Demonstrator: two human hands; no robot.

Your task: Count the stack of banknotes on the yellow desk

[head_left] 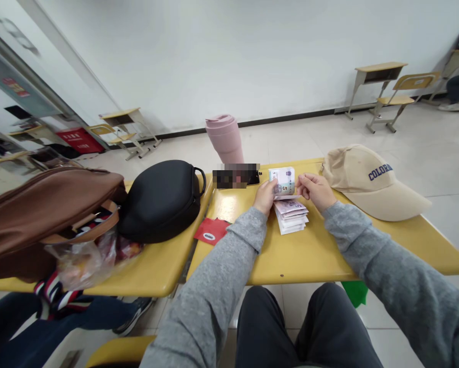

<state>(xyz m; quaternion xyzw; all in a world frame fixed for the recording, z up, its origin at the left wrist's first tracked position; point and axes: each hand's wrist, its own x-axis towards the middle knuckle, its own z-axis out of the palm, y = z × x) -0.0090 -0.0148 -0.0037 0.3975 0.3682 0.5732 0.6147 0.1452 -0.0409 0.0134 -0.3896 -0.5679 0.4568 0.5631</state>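
My left hand (266, 196) is closed on several banknotes (284, 181) with a 5 printed on the top one, its thumb lying over their left side. Beside their right edge is my right hand (314, 189), fingers curled together in a pinch; whether a note's edge sits between the fingertips I cannot tell. Just below the held notes, a fanned pile of folded banknotes (291, 217) lies on the yellow desk (310, 260). A red packet (211, 231) with a white oval label rests left of my left forearm, which partly covers it.
A phone (253, 177), partly blurred out, and a pink tumbler (225, 138) stand at the desk's back. A beige cap (371, 181) occupies the right side. On the adjoining left desk are a black case (162, 199), a brown bag (53, 204) and a plastic bag (86, 260). Someone's leg shows lower left.
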